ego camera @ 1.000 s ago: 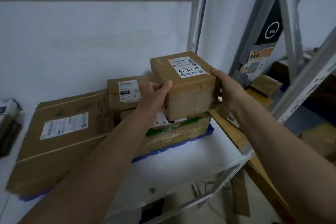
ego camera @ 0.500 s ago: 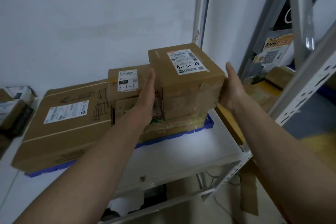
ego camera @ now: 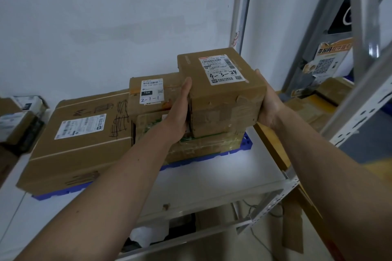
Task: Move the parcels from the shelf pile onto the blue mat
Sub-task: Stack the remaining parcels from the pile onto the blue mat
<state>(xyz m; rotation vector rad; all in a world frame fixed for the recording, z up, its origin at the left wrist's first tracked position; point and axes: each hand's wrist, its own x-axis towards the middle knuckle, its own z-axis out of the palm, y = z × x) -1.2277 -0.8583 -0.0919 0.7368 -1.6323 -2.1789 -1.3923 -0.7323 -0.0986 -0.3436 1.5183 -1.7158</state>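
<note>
The parcel marked "4-3-24" [ego camera: 222,91] is pressed between the left hand [ego camera: 180,112] and right hand [ego camera: 269,104], palms flat on its 2 side faces, low over a green-printed box [ego camera: 203,144] on the blue mat [ego camera: 244,147]. It looks nearly placed (whether it rests or hovers is unclear). Already on the mat: a large flat carton [ego camera: 80,133] and a box reading "15H" and "2-1-1" [ego camera: 151,93]. More parcels [ego camera: 19,116] wait at left.

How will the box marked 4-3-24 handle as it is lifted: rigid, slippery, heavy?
The box marked 4-3-24 probably stays rigid: its cardboard edges look square. The left hand and right hand press flat on opposite sides, so its tape patches might slip. Weight cannot be judged.
</note>
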